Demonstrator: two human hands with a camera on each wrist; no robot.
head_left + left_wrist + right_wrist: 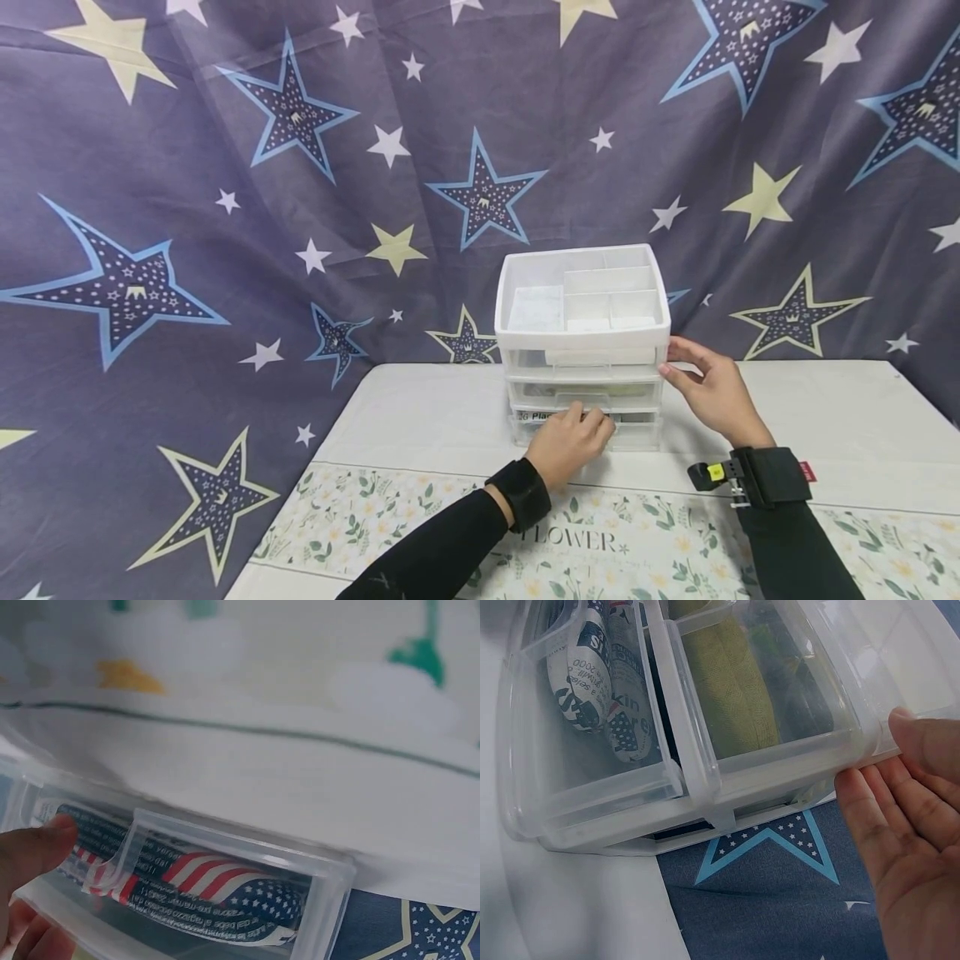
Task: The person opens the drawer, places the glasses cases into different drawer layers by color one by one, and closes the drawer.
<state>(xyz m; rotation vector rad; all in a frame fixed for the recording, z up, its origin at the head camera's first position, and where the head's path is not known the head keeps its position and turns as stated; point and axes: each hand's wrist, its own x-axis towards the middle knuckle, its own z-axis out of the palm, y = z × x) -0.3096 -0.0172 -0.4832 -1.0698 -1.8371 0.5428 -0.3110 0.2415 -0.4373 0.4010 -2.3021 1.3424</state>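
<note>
A small white storage organizer (582, 337) with clear pull-out drawers stands on the table. My left hand (572, 442) is at the front of the bottom drawer (311, 915), its thumb and fingers pinching the handle tab. Through the clear plastic of that drawer shows a dark packet (232, 889) printed with a flag pattern and lettering. The drawer above holds a yellowish-green item (731, 690). My right hand (716, 392) grips the organizer's right side, thumb at the front edge and fingers along the side wall.
The divided top tray (536, 308) of the organizer has several compartments. A white table covering (420, 408) with a floral band lies underneath. Close behind hangs a dark star-patterned cloth (322, 225).
</note>
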